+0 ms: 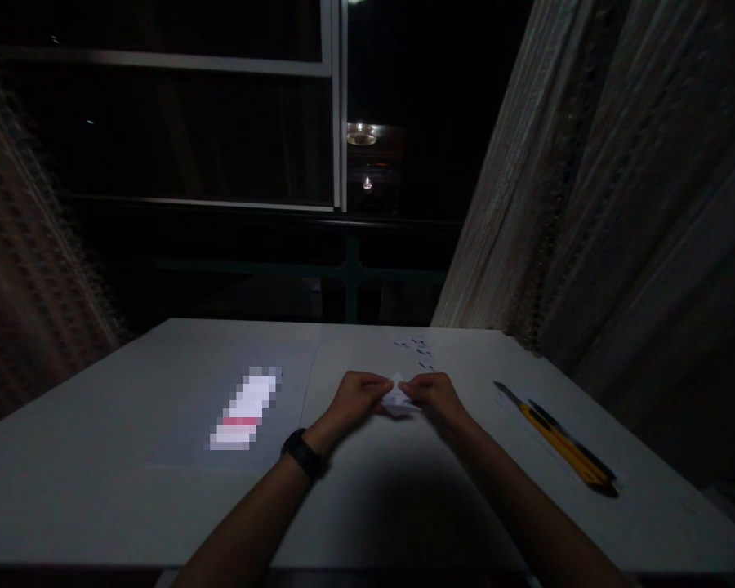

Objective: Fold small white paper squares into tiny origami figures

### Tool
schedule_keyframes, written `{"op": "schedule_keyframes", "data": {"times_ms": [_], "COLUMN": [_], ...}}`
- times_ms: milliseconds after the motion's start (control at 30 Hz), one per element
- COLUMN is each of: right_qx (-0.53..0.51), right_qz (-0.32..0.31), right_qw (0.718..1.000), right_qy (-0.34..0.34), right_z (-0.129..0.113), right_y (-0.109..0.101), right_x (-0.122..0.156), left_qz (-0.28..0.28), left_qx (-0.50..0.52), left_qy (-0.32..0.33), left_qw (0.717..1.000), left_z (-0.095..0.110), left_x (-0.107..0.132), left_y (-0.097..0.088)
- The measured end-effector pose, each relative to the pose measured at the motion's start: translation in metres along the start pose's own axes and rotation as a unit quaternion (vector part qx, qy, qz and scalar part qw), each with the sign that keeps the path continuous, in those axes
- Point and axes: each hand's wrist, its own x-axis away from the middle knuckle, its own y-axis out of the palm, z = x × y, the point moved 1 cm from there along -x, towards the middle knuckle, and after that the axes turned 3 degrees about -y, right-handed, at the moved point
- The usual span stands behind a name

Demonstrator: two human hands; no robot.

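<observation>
Between my two hands is a small piece of folded white paper [398, 400], held just over the table. My left hand [361, 396], with a dark watch [303, 454] on its wrist, pinches the paper's left side between thumb and fingers. From the other side my right hand [434, 396] grips it the same way, the thumbs close together at its top. Just beyond the hands lie several small pale pieces with dark marks [425, 353], too small to make out. The fingers beneath the paper are partly hidden.
A yellow utility knife [557, 441], blade out, lies at the right beside a dark pen-like stick [579, 445]. On the left, a lit, blurred-out screen [245, 412] rests on a large pale sheet [177, 437]. The white table [79, 441] stands before a window between curtains [502, 188].
</observation>
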Motion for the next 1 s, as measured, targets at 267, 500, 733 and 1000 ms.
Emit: {"op": "schedule_keyframes", "data": {"times_ms": [267,500,733,1000], "right_qx": [0.041,0.107,0.157,0.194], "right_qz": [-0.021,0.027,0.038,0.051], "right_qw": [0.996,0.986,0.974,0.958], "right_qy": [-0.081,-0.129,-0.157,-0.204], "right_z": [-0.002,0.002,0.002,-0.01], "right_y": [0.003,0.007,0.013,0.018], "right_x": [0.0,0.004,0.009,0.015], "left_qz": [-0.002,-0.021,-0.027,-0.016], "left_qx": [-0.08,-0.063,0.001,0.015], "left_qy": [0.011,-0.055,-0.096,-0.115], "left_qw": [0.997,0.996,0.995,0.993], "left_z": [0.001,-0.006,-0.011,-0.01], "left_x": [0.002,0.002,0.0,0.001], "left_y": [0.001,0.005,0.004,0.006]}}
